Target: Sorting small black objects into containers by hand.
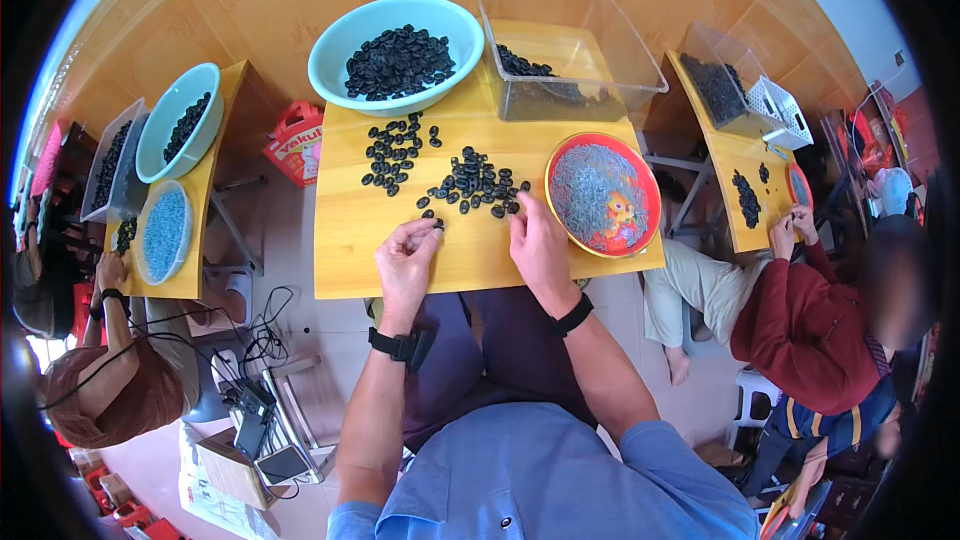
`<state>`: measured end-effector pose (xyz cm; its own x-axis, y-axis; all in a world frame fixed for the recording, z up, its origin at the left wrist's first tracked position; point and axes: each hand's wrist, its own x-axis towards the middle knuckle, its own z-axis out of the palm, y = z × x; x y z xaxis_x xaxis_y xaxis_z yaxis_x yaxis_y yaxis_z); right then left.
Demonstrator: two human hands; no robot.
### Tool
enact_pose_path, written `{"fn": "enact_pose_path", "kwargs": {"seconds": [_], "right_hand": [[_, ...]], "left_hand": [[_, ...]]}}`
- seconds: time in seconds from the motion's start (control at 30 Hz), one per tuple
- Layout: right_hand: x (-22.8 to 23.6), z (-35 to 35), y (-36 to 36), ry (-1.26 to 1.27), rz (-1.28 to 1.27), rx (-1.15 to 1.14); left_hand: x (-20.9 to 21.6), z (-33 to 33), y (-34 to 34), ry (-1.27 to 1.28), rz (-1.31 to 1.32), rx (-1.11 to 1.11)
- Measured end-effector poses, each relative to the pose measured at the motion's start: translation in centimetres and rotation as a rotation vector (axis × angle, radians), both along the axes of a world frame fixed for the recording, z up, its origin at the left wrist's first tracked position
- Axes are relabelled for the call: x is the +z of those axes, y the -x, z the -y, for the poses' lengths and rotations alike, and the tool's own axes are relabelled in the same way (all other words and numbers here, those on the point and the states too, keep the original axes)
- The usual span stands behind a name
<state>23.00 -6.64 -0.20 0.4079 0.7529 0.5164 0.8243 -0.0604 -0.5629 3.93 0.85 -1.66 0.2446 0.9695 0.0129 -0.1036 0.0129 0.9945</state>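
Observation:
My left hand [406,262] is closed in a pinch, with a small black oval part [438,224] at its fingertips, low over the yellow table [375,265]. To its right, my right hand [541,248] has its fingers drawn together at the right end of a pile of black oval parts [474,178]. What those fingers hold, if anything, is too small to make out. A second loose group of black parts [391,154] lies farther left. Beside my right hand stands a red-rimmed round tray [651,225] holding many thin grey metal pieces.
A light blue basin [322,58] full of black parts and a clear plastic bin [560,100] stand along the table's far edge. Co-workers sit at tables on both sides, one in a dark red top [805,340]. Tangled black cables [262,340] hang at the left.

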Motion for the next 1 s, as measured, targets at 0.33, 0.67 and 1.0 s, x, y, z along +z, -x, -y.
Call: {"fn": "enact_pose_path", "kwargs": {"seconds": [0.33, 0.67, 1.0], "right_hand": [[1.8, -0.3, 0.6, 0.388, 0.154, -0.053], [0.9, 0.3, -0.4, 0.245, 0.115, 0.11], [1.3, -0.4, -0.5, 0.288, -0.643, 0.328]], "left_hand": [[0.6, 0.4, 0.1, 0.0, -0.047, -0.051], [0.4, 0.3, 0.0, -0.006, -0.066, -0.066], [2.2, 0.4, -1.0, 0.122, -0.001, -0.117]]}}
